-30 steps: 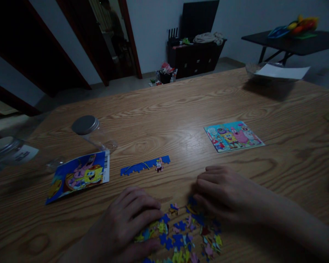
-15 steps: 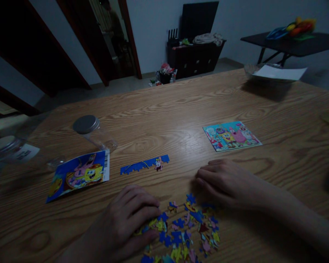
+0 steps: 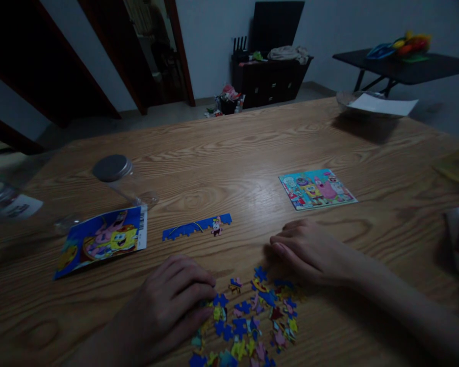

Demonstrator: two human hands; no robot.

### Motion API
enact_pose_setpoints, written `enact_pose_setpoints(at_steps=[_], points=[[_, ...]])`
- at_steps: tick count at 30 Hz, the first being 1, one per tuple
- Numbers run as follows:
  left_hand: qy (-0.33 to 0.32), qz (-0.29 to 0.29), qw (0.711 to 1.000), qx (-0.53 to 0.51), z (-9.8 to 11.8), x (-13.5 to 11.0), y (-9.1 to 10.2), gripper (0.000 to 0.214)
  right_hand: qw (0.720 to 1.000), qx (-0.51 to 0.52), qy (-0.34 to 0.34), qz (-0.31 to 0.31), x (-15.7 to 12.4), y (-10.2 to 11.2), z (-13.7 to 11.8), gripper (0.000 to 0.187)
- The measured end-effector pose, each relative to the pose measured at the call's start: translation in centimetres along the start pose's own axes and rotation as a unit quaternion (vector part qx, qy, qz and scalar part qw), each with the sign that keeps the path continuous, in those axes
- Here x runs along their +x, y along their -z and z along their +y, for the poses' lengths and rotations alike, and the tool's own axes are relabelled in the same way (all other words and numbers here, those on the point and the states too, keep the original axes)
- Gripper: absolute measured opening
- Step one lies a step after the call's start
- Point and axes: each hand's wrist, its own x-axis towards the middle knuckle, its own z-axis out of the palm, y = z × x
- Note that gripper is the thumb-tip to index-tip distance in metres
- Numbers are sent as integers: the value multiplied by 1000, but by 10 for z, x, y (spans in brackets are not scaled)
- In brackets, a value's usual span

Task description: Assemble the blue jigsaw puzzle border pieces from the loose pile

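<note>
Loose jigsaw puzzle pieces (image 3: 240, 326) in blue, yellow and pink lie in a scattered pile near the front of the table. My left hand (image 3: 176, 300) rests along the pile's left edge, fingers loosely bent and the thumb a little apart; no piece shows in it. Right of the pile, my right hand (image 3: 309, 250) lies on the table with its fingers curled together, their tips partly hidden. Beyond the pile is a joined blue puzzle strip (image 3: 191, 228), with a pink cartoon figure at its right end.
A blue cartoon picture sheet (image 3: 103, 237) lies to the left and a light-blue picture card (image 3: 315, 189) to the right. Clear jars, one with a grey lid (image 3: 112, 167), stand at the left. A bowl with white paper (image 3: 382, 104) sits at the far right corner.
The view has shifted slightly, so things on the table appear further left. My right thumb now shows more plainly against the fingers. The pieces and strip keep their places.
</note>
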Motion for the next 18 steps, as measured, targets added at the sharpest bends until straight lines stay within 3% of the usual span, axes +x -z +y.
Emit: enact_pose_setpoints(at_steps=[18], points=[[17,8,1000,-4,2,2,1,10,1000,8,-7,16,-1,-8,3,54]])
